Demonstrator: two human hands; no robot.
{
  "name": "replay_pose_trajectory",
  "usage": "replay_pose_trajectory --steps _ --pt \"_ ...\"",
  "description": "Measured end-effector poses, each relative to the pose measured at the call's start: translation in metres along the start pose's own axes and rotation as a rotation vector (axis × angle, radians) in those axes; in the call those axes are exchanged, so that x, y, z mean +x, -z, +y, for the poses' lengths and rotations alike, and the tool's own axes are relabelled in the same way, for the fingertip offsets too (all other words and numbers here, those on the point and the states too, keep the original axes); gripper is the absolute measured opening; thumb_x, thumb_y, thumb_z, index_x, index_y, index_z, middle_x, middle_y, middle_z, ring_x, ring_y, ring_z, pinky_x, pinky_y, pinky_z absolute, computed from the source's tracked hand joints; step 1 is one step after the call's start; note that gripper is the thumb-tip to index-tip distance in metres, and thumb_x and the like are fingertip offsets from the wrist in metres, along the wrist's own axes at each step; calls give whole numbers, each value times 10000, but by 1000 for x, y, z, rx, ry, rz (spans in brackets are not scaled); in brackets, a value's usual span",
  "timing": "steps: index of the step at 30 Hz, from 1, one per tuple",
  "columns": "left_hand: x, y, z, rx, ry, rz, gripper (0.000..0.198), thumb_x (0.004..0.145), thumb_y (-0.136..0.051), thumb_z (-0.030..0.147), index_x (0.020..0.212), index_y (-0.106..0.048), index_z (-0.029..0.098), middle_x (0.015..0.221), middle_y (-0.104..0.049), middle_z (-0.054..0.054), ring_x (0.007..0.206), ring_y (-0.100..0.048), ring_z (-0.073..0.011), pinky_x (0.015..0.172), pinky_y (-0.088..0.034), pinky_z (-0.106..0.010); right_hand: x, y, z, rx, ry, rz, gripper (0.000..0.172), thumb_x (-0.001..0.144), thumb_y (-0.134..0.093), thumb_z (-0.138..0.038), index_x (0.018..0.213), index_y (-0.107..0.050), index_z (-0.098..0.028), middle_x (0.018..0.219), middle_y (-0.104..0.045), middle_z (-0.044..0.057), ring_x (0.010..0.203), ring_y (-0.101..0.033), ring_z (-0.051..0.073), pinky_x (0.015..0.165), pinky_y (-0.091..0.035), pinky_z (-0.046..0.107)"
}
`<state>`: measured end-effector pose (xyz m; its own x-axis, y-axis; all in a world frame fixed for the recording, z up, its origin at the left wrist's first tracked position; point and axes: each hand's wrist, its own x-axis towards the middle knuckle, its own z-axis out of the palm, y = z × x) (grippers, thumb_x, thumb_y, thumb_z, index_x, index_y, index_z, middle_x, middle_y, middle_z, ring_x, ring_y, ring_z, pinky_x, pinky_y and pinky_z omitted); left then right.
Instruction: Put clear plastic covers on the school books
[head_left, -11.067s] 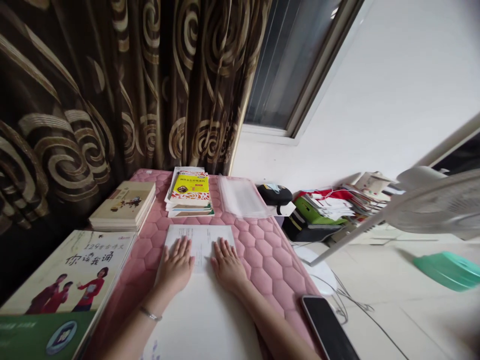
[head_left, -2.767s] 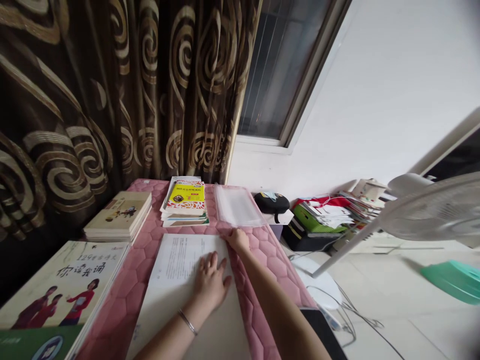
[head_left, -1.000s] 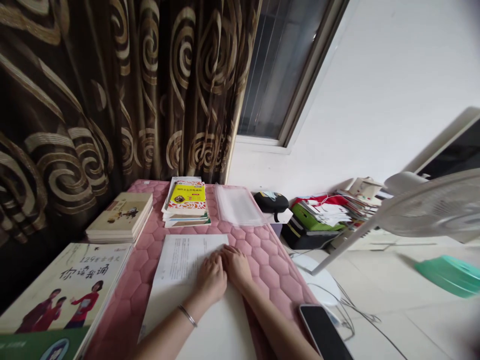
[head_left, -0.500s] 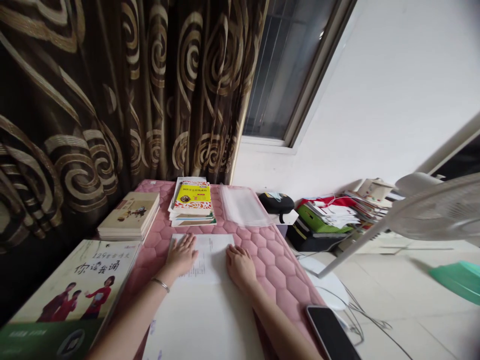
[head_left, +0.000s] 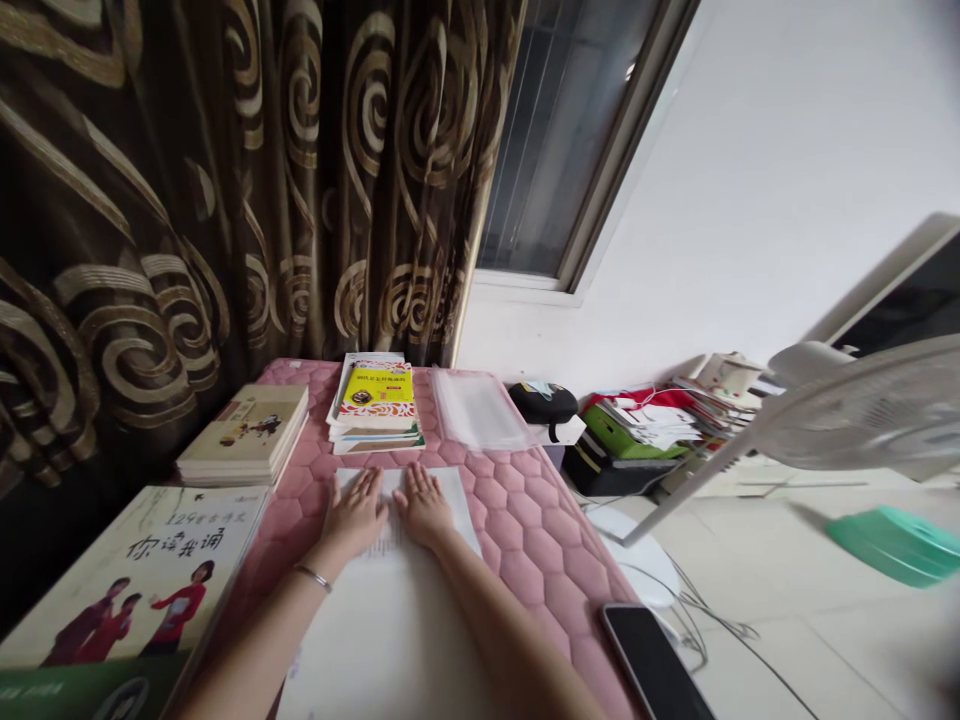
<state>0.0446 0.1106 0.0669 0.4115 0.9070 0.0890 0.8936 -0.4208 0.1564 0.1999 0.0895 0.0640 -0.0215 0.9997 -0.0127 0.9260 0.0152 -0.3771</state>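
A white printed sheet (head_left: 463, 500) lies on the pink quilted tabletop (head_left: 540, 540), its near part running down over or into a larger white sheet (head_left: 375, 640). My left hand (head_left: 355, 512) rests flat on the upper left of the printed sheet, fingers slightly spread. Beside it, my right hand (head_left: 424, 505) is flat on the same sheet near its top middle, fingers apart. The two hands are close together, with a narrow gap between them. Most of the printed text is hidden beneath them.
Book stacks stand at the left, one large (head_left: 127, 590) and one smaller (head_left: 244, 430). Behind the sheet are booklets with a yellow cover (head_left: 381, 386) and clear plastic sleeves (head_left: 480, 410). A phone (head_left: 656, 660) lies at the right edge, near a fan (head_left: 862, 410).
My right hand has slid left from the sheet's right edge to its top middle, beside my left hand. The view has shifted slightly to the right.
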Motion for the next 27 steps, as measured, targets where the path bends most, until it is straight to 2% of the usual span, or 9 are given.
replay_pose_trajectory --steps 4,7,11,15,18,21,23,25,27 --pt "-1 2 -11 49 92 6 590 953 -288 310 1523 -313 157 1556 -364 -128 1469 -280 -311 1161 -33 -692 -9 15 36 -70 -149 13 697 1009 -208 -479 1536 -218 -23 1617 -134 144 1508 -102 239 1220 -70 411" --pt "-4 4 -24 85 173 -15 602 958 -242 308 1533 -270 133 1578 -309 -137 1482 -240 -315 1141 -39 -717 -12 21 48 -102 -189 3 680 1012 -189 -461 1538 -218 -32 1620 -133 137 1509 -98 227 1219 -59 402" --pt "-7 6 -30 96 253 -37 625 958 -226 341 1538 -235 108 1599 -242 -148 1499 -179 -319 1134 -69 -722 -12 20 49 -121 -191 -11 665 1012 -192 -444 1543 -212 -44 1622 -132 129 1510 -90 226 1218 -55 412" --pt "-8 5 -27 97 238 -3 616 958 -223 324 1523 -280 89 1585 -279 -163 1491 -204 -325 1141 -88 -708 -5 24 37 -166 -186 23 618 991 -310 -371 1524 -291 -59 1607 -183 171 1504 -118 293 1200 -71 528" --pt "-8 4 -27 86 228 7 609 955 -237 313 1519 -296 91 1579 -296 -167 1489 -209 -329 1141 -107 -705 5 26 26 -159 3 22 578 963 -386 -279 1511 -343 -101 1604 -216 152 1499 -157 269 1207 -112 486" --pt "-7 9 -26 95 228 20 612 954 -262 323 1515 -304 83 1571 -309 -181 1486 -207 -351 1133 -123 -716 15 20 19 -107 266 -65 549 995 -364 -344 1525 -323 -206 1614 -214 80 1501 -152 215 1210 -136 458" --pt "-10 17 -20 151 257 63 606 946 -310 324 1494 -355 69 1551 -342 -209 1482 -203 -378 1132 -101 -722 18 15 17 -101 316 -95 543 1017 -317 -406 1528 -312 -223 1620 -186 69 1505 -126 211 1212 -103 476" --pt "-21 24 -8 229 238 117 553 928 -346 249 1440 -456 71 1536 -367 -223 1478 -213 -385 1139 -69 -719 19 12 18 -107 303 -97 549 1026 -287 -424 1529 -306 -206 1623 -166 76 1507 -112 217 1213 -78 482" --pt "-45 22 10 274 114 153 514 898 -343 138 1363 -560 108 1544 -368 -192 1470 -256 -359 1153 -87 -699 18 12 17 -106 291 -95 537 1026 -290 -412 1522 -323 -209 1621 -184 74 1505 -130 216 1210 -94 482"
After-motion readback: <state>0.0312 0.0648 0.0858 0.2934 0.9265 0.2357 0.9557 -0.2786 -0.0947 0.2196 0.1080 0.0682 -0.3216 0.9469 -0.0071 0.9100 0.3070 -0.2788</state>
